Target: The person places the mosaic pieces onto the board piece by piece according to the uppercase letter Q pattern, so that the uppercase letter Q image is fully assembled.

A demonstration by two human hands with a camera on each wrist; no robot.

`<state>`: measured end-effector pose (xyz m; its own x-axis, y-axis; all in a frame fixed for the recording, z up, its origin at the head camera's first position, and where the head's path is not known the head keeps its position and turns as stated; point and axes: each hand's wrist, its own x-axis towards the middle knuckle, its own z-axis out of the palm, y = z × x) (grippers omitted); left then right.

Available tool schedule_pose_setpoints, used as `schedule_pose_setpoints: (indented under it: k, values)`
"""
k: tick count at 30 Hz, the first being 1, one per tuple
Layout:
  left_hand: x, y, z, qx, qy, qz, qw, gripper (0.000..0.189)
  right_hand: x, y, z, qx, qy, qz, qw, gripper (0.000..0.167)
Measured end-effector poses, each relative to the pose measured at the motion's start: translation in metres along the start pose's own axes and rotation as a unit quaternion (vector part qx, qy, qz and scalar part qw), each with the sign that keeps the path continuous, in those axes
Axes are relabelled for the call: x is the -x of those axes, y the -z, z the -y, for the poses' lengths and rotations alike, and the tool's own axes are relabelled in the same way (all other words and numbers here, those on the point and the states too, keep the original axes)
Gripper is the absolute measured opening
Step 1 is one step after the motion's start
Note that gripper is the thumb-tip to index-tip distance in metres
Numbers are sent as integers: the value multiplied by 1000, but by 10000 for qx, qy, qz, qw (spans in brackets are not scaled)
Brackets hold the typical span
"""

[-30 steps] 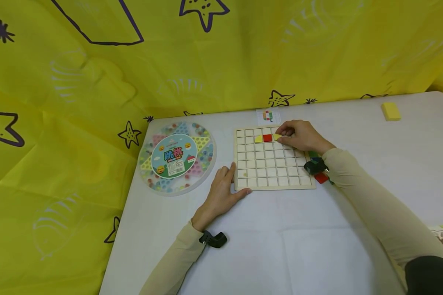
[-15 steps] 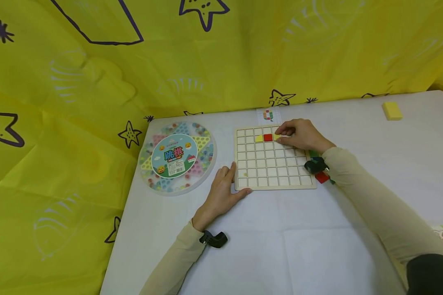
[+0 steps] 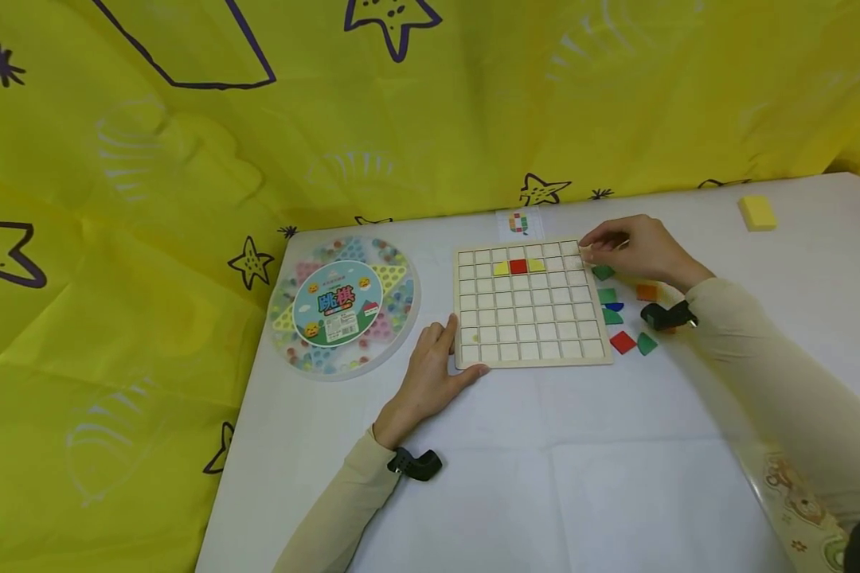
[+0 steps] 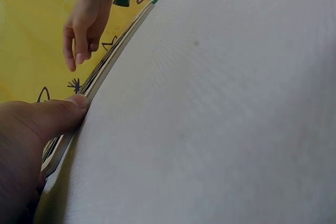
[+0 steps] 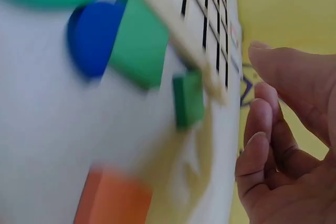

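Observation:
A wooden grid board (image 3: 533,364) lies on the white table, with a red square tile (image 3: 518,267) between two yellow tiles (image 3: 536,265) in an upper row. At its lower left corner, my left hand (image 3: 428,374) rests its index finger on the left side and its thumb on the front edge; the left wrist view shows that thumb (image 4: 71,109) against the edge. Beside the upper right corner hovers my right hand (image 3: 638,248). Its fingers are loosely bent, thumb apart, with nothing between them in the right wrist view. A green block (image 5: 189,99) lies below it.
Right of the board lie loose green, red, blue and orange pieces (image 3: 623,342). A small pattern card (image 3: 503,227) sits behind the board. A round Chinese checkers set (image 3: 401,342) stands left, a yellow block (image 3: 757,213) far right. Yellow cloth (image 3: 430,119) hangs behind the table.
My right hand has let go of the right-hand yellow tile, which stays on the board, and has moved right past the board's edge, uncovering loose pieces. The left hand has stayed put.

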<state>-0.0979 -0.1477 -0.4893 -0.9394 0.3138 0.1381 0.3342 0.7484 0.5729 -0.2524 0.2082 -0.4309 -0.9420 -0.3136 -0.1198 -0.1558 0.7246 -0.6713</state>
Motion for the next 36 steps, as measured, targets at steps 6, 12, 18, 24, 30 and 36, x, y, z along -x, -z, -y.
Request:
schedule_pose_setpoints:
  k: [6, 12, 18, 24, 30, 36]
  values:
    - [2, 2, 0, -20, -27, -116, 9999, 97, 11, 8, -15, 104, -33, 262, 9996, 31]
    - [3, 0, 2, -30, 35, -78, 10000, 98, 17, 4, -26, 212, 55, 535, 9983, 32]
    - [3, 0, 1, 14, 118, -2, 9999, 100, 19, 4, -30, 441, 90, 565, 9974, 29]
    - [3, 1, 0, 6, 139, 15, 9999, 99, 23, 7, -31, 619, 52, 617, 9962, 30]
    - [3, 1, -1, 3, 89, 12, 10000, 99, 28, 11, -31, 654, 18, 559, 9963, 32]
    - [2, 1, -2, 22, 73, -2, 10000, 99, 31, 12, -32, 629, 8, 438, 9971, 33]
